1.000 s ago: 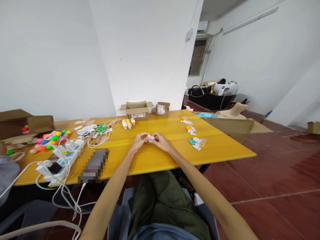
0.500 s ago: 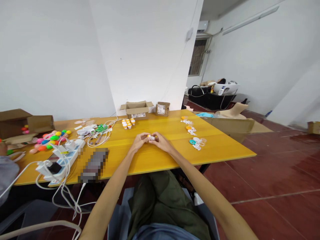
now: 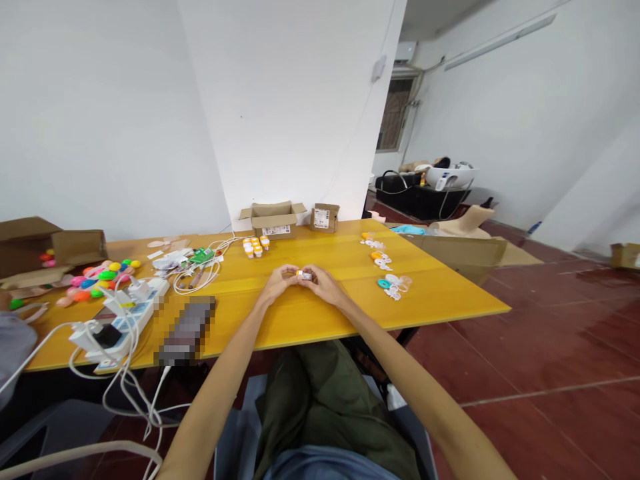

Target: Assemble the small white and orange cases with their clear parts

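Note:
Between the fingertips of both hands is a small white piece with some orange and dark on it (image 3: 303, 275); its exact kind is too small to tell. My left hand (image 3: 280, 283) has its fingers curled in against the piece from the left. From the other side my right hand (image 3: 322, 283) grips it too, thumb and fingers closed. Both hands are just above the yellow table (image 3: 300, 317). Beyond them stands a cluster of small white containers with orange tops (image 3: 257, 247). To the right lie groups of white and clear round parts, one with a teal ring (image 3: 384, 284).
An open cardboard box (image 3: 273, 227) and a smaller box (image 3: 325, 218) stand at the table's back. Leftward are a phone (image 3: 189, 330), power strips (image 3: 143, 313) with tangled cables, and colourful balls (image 3: 103, 283). Another person's sleeve (image 3: 17, 347) shows at the far left.
The view has shifted very slightly. Both hands stay in the same place around the small piece, which has turned a little, showing more of its orange end.

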A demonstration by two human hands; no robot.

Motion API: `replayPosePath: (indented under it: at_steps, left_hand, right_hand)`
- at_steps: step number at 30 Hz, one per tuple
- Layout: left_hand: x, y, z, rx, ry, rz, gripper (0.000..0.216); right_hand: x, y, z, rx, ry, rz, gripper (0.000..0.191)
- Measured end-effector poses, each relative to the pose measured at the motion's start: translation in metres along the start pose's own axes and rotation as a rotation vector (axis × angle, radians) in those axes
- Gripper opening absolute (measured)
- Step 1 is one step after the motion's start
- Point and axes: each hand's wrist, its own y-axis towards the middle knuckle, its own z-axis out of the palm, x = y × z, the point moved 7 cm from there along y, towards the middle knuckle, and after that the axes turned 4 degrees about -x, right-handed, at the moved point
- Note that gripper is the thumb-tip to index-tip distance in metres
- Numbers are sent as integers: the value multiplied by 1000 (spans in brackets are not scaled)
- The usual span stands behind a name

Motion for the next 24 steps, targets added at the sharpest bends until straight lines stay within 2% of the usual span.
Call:
replayPosePath:
  at_steps: [5, 11, 24]
  left_hand:
    - [0, 0, 0, 1, -17, 3, 40]
    - [2, 1, 1, 39, 65, 6, 41]
    - [0, 1, 0, 34, 33, 23, 39]
  right_hand:
    - [2, 1, -2, -22, 8, -9, 17]
    - [0, 1, -4, -61, -2, -21, 17]
    - [2, 1, -5, -48, 5, -18, 16]
